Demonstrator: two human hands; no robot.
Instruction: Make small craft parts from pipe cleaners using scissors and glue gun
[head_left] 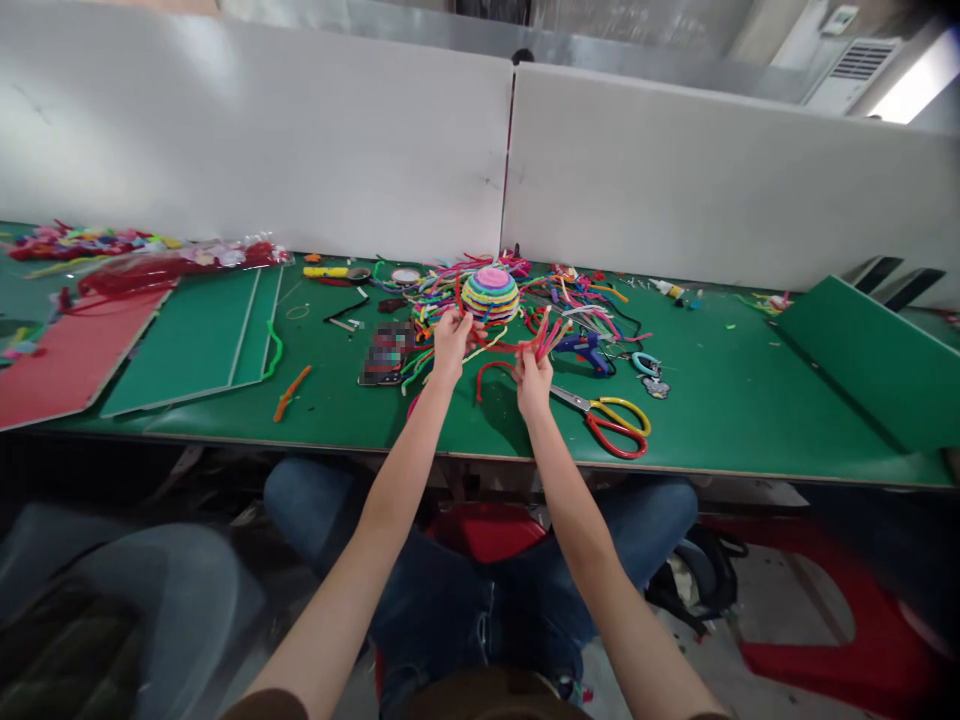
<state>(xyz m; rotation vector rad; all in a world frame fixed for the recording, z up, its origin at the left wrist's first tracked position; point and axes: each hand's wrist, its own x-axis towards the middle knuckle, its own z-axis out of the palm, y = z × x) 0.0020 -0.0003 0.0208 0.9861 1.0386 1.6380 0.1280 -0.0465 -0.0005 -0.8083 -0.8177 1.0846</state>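
My left hand (pixel 451 340) and my right hand (pixel 532 375) are both closed on a red pipe cleaner (pixel 499 348) that runs between them above the green table (pixel 720 420). My right hand also grips a small bunch of red and pink pipe cleaners (pixel 546 335). Just beyond my hands stands a rounded, multicoloured striped dome (pixel 490 293) made of coiled pipe cleaners. Around it lies a loose pile of colourful pipe cleaners (pixel 570 300).
Scissors with red and yellow handles (pixel 611 420) lie right of my hands; a blue glue gun (pixel 585 350) is behind them. A phone (pixel 386 352) lies left of my left hand, an orange pipe cleaner (pixel 291 392) further left. Red (pixel 60 360) and green boards (pixel 195 340) cover the left; white partitions (pixel 300 140) stand behind.
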